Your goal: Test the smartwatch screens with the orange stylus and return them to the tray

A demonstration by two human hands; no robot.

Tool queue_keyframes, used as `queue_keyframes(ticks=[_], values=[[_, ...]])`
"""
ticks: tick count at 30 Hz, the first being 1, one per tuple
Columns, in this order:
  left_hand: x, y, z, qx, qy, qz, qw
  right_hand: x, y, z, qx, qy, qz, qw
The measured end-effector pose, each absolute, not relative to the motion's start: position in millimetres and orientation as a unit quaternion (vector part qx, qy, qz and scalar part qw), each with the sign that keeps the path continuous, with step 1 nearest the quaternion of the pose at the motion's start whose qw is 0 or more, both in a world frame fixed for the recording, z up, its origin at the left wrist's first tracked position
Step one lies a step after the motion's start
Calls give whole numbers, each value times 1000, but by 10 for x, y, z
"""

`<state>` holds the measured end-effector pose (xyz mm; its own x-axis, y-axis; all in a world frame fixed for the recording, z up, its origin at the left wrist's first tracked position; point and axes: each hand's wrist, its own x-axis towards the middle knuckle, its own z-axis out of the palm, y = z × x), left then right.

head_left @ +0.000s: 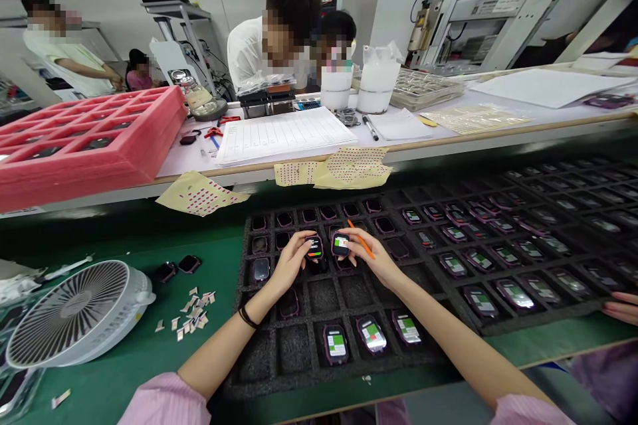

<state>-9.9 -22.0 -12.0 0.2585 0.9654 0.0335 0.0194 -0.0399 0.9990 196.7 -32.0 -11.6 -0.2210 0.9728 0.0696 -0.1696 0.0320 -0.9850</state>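
My left hand (pixel 293 264) is clamping its fingers on a watch (pixel 314 247), long axis pointing away from me. My right hand (pixel 367 257) is gripping the neighbouring watch (pixel 341 245) and an orange stick (pixel 363 241)

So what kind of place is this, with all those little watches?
It looks like a factory room, probably where smartwatches are made or checked. Rows of watches sit in a black foam tray, a pink foam tray lies on the bench, and a worker stands nearby.

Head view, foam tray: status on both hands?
Left hand on a lit smartwatch. Right hand on a second smartwatch, orange stick in its fingers. Nothing in the way.
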Motion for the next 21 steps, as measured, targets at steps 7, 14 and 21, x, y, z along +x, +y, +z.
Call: queue_keyframes(ticks=[7, 14, 21], values=[[-106, -222, -123, 581, 426, 430, 545, 1989, -313, -135, -394, -536, 565, 489], [-93, -227, -128, 577, 422, 428, 553, 1987, -310, -143, -396, -523, 561, 505], [-92, -229, -172, 604, 421, 423, 528, 1981, -336, -81, -390, -521, 563, 509]])
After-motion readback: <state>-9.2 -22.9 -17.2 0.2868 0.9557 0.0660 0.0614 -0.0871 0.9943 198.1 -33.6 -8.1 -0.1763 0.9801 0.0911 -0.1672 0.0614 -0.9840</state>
